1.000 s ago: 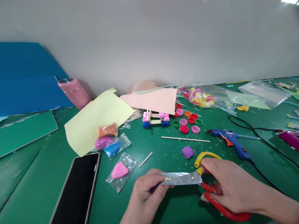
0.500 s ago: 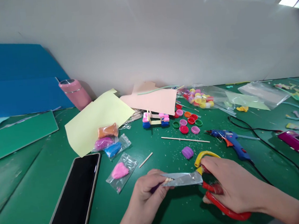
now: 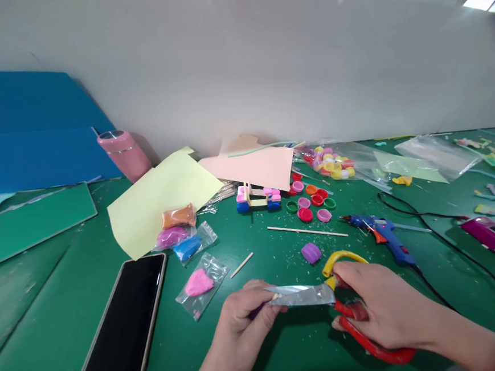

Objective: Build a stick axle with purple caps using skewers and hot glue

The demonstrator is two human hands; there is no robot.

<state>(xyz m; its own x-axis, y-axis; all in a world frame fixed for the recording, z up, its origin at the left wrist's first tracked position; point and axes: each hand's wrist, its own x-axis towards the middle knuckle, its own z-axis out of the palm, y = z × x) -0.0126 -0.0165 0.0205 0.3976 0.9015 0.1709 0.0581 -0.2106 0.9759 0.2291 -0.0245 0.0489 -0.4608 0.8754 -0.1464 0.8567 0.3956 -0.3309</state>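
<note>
My right hand (image 3: pixel 379 304) is closed round the scissors (image 3: pixel 310 296), which have one yellow handle loop and one red one. Their blades point left and are nearly together around a pale, wood-coloured bit (image 3: pixel 277 296) at my left fingertips. My left hand (image 3: pixel 245 323) pinches a small purple piece from which this bit sticks out; most of the piece is hidden by the fingers. Just beyond the blades lie a purple cap piece (image 3: pixel 311 253) and a short thin stick (image 3: pixel 242 265). A longer stick (image 3: pixel 307 231) lies farther back.
A blue glue gun (image 3: pixel 382 232) with its cable lies at the right. Farther back are a small pink and blue model (image 3: pixel 258 199) and loose bottle caps (image 3: pixel 305 214). Bagged clay (image 3: pixel 199 282) and a phone (image 3: pixel 121 327) are to the left.
The scissor blades have closed slightly on the pale bit, the red handle moving a little up toward the yellow one. My left hand stays in place.
</note>
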